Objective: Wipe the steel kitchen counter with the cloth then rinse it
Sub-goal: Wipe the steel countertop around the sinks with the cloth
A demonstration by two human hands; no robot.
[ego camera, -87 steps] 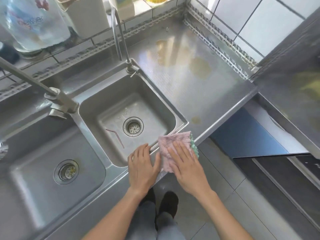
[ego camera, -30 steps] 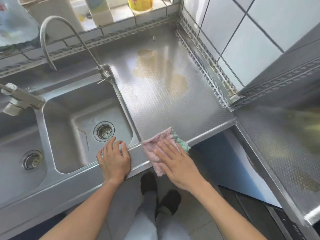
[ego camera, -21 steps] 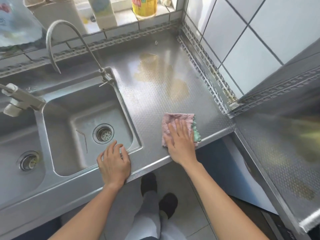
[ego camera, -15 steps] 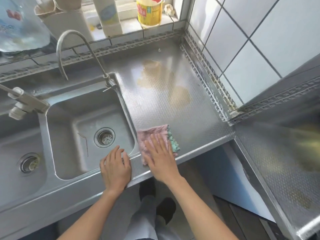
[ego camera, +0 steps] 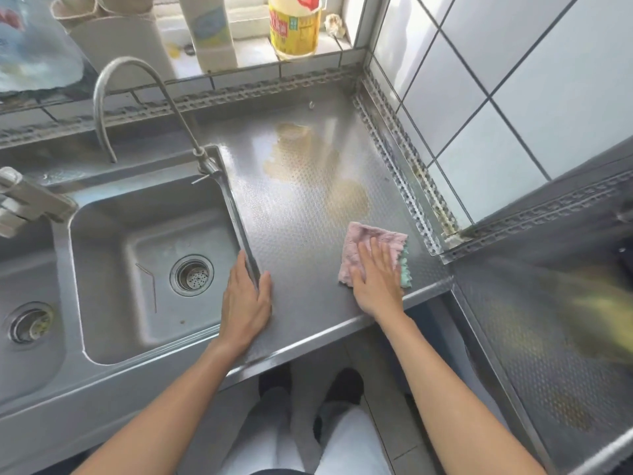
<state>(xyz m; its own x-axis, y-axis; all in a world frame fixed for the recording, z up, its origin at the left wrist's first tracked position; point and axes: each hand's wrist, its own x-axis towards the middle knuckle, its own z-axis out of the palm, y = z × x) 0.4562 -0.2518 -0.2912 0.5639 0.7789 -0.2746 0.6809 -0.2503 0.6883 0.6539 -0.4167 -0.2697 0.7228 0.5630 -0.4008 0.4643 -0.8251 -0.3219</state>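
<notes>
While your right hand (ego camera: pixel 376 282) presses flat on the pink cloth (ego camera: pixel 370 250), fingers spread and not clamped around it, the cloth lies on the steel bench (ego camera: pixel 301 217) near the front right corner, just short of the front edge. Half a second ago it sat hard against the rim of the sink (ego camera: pixel 150 269); it has since swept right across the front strip, the reverse of the pass before. Your left hand (ego camera: pixel 247 305) has shifted slightly, now resting open across the sink's right rim, holding nothing, apparently bracing you.

Finding: only the near band of the bench has been covered. The yellowish stain (ego camera: pixel 308 162) toward the back of the bench is untouched and lies well apart from the cloth, with a second patch (ego camera: pixel 349 200) nearer to it. Wiping is judged early to midway. Your strokes will need to work backward toward the tiled wall (ego camera: pixel 496 97) to reach that residue.

Rinsing has not begun; the curved faucet (ego camera: pixel 137 97) shows no water running.
</notes>
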